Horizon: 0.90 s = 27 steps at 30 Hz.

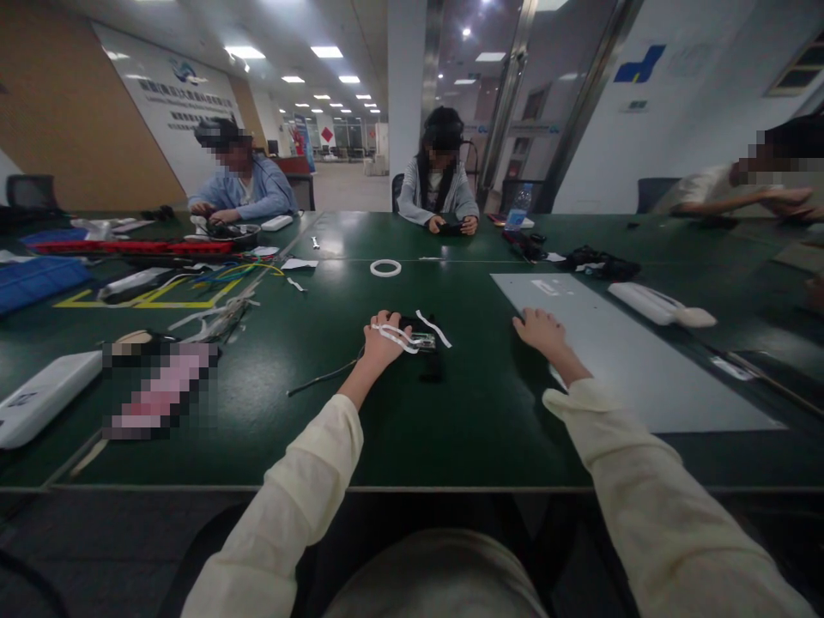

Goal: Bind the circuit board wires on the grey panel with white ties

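Left hand (384, 333): fingers gripping rectangular black circuit-bearing device (426, 342), presumably steadying it inside tabletop (463, 468) front edge; right hand (544, 333): fingers open

small black device with exposed green-and-silver circuit board (423, 341), lying on dark green tabletop (463, 438), left end under bent fingers of left hand (384, 335), exact grip hidden. narrow white looped strip (402, 343) across same fingers, over device. short white curved strip (433, 329) slanting by device's far right edge. thin dark cable (322, 376) trailing left, toward table's near side, its other end behind hand.
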Each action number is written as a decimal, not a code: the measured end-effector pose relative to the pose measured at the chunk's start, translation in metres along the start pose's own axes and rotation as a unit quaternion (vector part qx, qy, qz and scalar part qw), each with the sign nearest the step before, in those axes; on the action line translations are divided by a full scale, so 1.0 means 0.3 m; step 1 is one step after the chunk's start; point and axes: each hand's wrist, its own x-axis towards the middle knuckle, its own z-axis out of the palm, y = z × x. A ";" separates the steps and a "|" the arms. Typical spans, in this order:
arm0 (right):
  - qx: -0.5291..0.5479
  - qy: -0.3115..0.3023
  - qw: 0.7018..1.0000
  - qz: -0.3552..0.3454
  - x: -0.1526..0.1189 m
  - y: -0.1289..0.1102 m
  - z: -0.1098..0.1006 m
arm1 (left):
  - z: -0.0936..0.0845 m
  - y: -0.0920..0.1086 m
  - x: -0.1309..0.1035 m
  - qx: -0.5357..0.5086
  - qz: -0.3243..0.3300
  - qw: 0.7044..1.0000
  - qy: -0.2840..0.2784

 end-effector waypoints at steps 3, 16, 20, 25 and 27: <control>-0.018 0.011 1.000 -0.005 -0.036 -0.016 0.038 | -0.009 -0.017 0.012 -0.023 0.033 0.999 -0.019; 0.071 0.030 0.994 -0.081 -0.030 -0.055 0.046 | -0.067 -0.073 0.020 -0.079 0.149 0.975 -0.144; 0.103 0.021 0.992 -0.070 -0.023 -0.049 0.050 | -0.066 -0.076 0.015 -0.080 0.161 0.973 -0.143; 0.141 0.009 0.987 -0.080 -0.023 -0.054 0.041 | -0.058 -0.077 0.016 -0.090 0.152 0.973 -0.150; 0.151 0.008 0.984 -0.090 -0.031 -0.063 0.037 | -0.054 -0.078 0.017 -0.093 0.149 0.973 -0.149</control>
